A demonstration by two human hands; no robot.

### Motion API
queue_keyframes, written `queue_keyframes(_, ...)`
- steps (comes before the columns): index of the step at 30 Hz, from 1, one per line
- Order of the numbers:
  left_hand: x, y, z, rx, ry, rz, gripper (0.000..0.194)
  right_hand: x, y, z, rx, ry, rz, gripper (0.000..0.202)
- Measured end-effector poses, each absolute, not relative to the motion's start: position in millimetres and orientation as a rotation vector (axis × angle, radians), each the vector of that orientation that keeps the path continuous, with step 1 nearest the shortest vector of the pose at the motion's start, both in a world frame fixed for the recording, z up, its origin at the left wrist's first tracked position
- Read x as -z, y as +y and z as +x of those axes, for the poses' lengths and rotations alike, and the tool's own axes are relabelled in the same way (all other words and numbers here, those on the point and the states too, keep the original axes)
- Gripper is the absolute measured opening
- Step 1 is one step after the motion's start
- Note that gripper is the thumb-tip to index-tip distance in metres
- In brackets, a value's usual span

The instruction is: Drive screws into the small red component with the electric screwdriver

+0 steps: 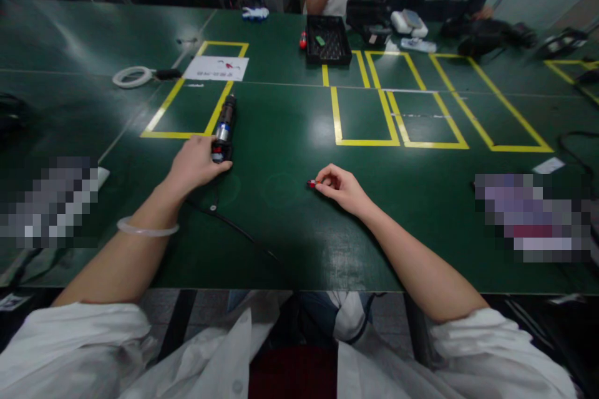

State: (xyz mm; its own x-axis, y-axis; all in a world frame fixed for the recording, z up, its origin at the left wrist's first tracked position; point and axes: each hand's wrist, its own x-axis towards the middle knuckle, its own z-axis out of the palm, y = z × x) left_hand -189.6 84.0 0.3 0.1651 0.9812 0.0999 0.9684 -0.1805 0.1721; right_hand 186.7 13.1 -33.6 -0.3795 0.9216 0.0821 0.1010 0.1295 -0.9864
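My left hand (195, 161) is closed around the rear end of what looks like an electric screwdriver (225, 120), black with a silver and blue band. Its narrow tip points away from me, beside a yellow taped outline. Several of the left fingers are hidden behind the hand and tool. To the right, my right hand (341, 187) pinches a small red piece (311, 184) with a dark end between thumb and fingertips, just over or on the green table (281, 230). The piece is too small to name more exactly.
A black cable (238, 230) runs across the table's front. Further back are a printed sheet (216, 68), a white cable coil (132, 77), and a black tray (329, 57) with a red object (303, 41) beside it. Blurred-out items flank me. Two people are across the table.
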Motion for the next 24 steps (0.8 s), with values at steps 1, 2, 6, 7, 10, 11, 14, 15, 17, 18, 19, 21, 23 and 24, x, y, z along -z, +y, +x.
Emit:
queue_keyframes(1,-2.3,75.7,-172.4,-0.268,1.988,2.35,0.073,32.9,12.6,186.6,-1.328,-1.639,-1.011,0.021)
queue_keyframes(2,-4.6,67.3,-155.0,-0.254,1.976,2.365,0.074,32.0,12.1,186.5,-1.314,-1.646,-1.01,0.02)
queue_keyframes(6,-12.1,37.6,-92.1,-0.221,1.856,2.43,0.073,28.3,9.9,186.4,-1.189,-1.727,-1.002,0.015)
queue_keyframes(7,-12.8,31.9,-79.3,-0.215,1.822,2.445,0.072,27.5,9.3,186.4,-1.143,-1.761,-1.003,0.013)
queue_keyframes(10,-11.4,18.8,-49.2,-0.26,1.707,2.479,0.068,25.7,8.0,186.8,-1.009,-1.858,-1.014,0.008)
queue_keyframes(11,-10.1,15.4,-41.7,-0.292,1.67,2.486,0.067,25.2,7.6,186.9,-0.974,-1.885,-1.016,0.007)
queue_keyframes(14,-6.3,7.4,-25.6,-0.363,1.577,2.495,0.064,24.1,6.9,187.3,-0.891,-1.95,-1.005,0.005)
queue_keyframes(15,-5.4,5.4,-22.2,-0.372,1.552,2.493,0.064,24.0,6.8,187.4,-0.87,-1.962,-1.003,0.004)
queue_keyframes(17,-4.6,2.3,-17.5,-0.379,1.51,2.489,0.064,24.3,6.9,187.7,-0.837,-1.98,-1.002,0.004)
queue_keyframes(18,-4.7,1.3,-16.1,-0.375,1.498,2.485,0.064,24.8,7.0,187.9,-0.825,-1.984,-1.004,0.005)
queue_keyframes(19,-5.2,0.5,-15.1,-0.367,1.493,2.481,0.065,25.5,7.3,188.2,-0.814,-1.989,-1.006,0.005)
queue_keyframes(21,-6.7,-0.5,-13.7,-0.341,1.499,2.469,0.065,27.2,7.7,188.7,-0.792,-1.995,-1.002,0.006)
queue_keyframes(23,-8.5,-1.0,-12.9,-0.314,1.518,2.456,0.065,28.9,8.1,189.0,-0.773,-1.992,-0.992,0.006)
queue_keyframes(24,-9.1,-1.2,-12.6,-0.303,1.527,2.452,0.065,29.6,8.1,188.9,-0.766,-1.991,-0.989,0.006)
